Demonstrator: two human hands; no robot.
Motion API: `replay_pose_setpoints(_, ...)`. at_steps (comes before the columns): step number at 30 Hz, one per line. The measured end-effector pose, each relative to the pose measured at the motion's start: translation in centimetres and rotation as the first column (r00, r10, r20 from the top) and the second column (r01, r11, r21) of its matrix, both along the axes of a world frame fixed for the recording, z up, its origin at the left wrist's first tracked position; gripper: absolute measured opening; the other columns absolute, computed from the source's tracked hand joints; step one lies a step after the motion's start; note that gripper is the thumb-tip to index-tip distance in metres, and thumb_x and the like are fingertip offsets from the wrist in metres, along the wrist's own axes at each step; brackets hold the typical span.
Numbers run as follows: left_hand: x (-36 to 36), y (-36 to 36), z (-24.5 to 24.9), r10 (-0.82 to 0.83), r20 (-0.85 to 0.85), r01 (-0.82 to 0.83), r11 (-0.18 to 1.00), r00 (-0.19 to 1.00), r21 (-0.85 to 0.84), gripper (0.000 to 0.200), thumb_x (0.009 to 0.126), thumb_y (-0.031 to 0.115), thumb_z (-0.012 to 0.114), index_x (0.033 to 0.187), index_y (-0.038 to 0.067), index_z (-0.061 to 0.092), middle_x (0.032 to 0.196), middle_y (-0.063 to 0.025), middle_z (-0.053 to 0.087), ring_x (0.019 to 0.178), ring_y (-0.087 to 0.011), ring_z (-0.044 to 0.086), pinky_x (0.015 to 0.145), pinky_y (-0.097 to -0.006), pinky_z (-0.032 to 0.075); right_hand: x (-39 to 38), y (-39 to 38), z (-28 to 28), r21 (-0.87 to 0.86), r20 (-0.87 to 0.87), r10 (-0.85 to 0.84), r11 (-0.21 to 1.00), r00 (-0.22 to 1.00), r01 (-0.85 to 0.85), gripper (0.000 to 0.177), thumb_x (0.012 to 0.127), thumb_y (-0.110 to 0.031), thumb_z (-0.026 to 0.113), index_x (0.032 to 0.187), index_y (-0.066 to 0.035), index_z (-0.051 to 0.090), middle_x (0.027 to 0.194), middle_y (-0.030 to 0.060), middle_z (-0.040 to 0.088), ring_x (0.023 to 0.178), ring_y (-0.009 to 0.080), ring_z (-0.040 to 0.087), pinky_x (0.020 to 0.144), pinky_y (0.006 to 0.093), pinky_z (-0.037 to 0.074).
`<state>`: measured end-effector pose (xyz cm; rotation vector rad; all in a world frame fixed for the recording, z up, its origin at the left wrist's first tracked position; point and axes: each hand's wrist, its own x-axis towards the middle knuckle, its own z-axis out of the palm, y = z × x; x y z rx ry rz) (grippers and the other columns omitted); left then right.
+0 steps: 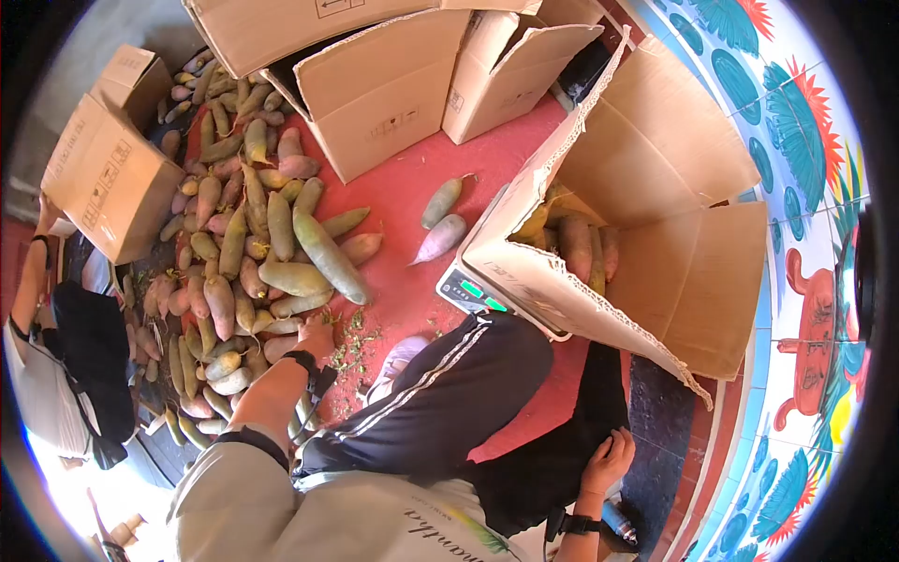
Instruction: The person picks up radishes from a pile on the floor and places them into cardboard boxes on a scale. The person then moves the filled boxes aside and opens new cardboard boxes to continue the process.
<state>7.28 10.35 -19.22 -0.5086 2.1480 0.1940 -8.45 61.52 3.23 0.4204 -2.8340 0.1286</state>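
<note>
"Start at the hands. What is the right grip (613, 459) doing?"

"It rests on the black trousers (421, 393) at the leg, fingers loosely bent and released, holding nothing."

"And the left grip (316, 339)?"

"It's down at the near right edge of the pile of roots (234, 234), fingers among them. I can't tell whether it is clenched on one or only touching."

"What lies close to it?"

"A reddish root (280, 349) is just beside it on the left, and green plant scraps (354, 348) are scattered to its right. Ahead of it, a long green root (328, 253) leans across the pile's edge."

"Farther from that grip?"

"Ahead and to the right, a green root (442, 202) and a purple root (440, 238) lie together on the red surface (403, 281), apart from the pile. Right of them is a scale (468, 288) with lit green displays, and over it stands an open carton (693, 272) with several roots (576, 248) inside. That carton is ahead of the right grip."

"And beyond?"

"More cartons (384, 94) stand past the loose pair. Far left of the left grip, a co-worker's hand (44, 215) touches a tilted carton (112, 178) beside the pile. A painted tile wall (796, 187) runs along the far right."
</note>
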Motion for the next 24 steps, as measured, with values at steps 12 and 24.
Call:
replay_pose_setpoints(12, -12.7, 2.5, -2.8, 0.36, -0.36, -0.242, 0.911, 0.861, 0.333, 0.039, 0.082, 0.032, 0.049, 0.111, 0.007, 0.055, 0.116, -0.0234, 0.053, 0.102, -0.0367, 0.056, 0.087, -0.0455, 0.045, 0.0, 0.6, -0.2, 0.047, 0.058, -0.051, 0.998, 0.997, 0.048, 0.014, 0.08, -0.005, 0.052, 0.092, -0.001, 0.058, 0.102, 0.0161, 0.057, 0.095, 0.0343, 0.054, 0.084, 0.0417, 0.043)
replay_pose_setpoints(24, -18.1, 2.1, -10.3, 0.403, -0.245, -0.24, 0.831, 0.882, 0.501, 0.048, 0.08, 0.028, 0.052, 0.121, 0.004, 0.049, 0.123, -0.0255, 0.048, 0.11, -0.0363, 0.051, 0.091, -0.0422, 0.042, -0.3, 1.8, -0.4, 0.057, 0.084, -0.049, 0.997, 0.995, 0.045, 0.014, 0.079, -0.004, 0.051, 0.091, -0.001, 0.058, 0.1, 0.0167, 0.056, 0.092, 0.0348, 0.052, 0.082, 0.043, 0.042)
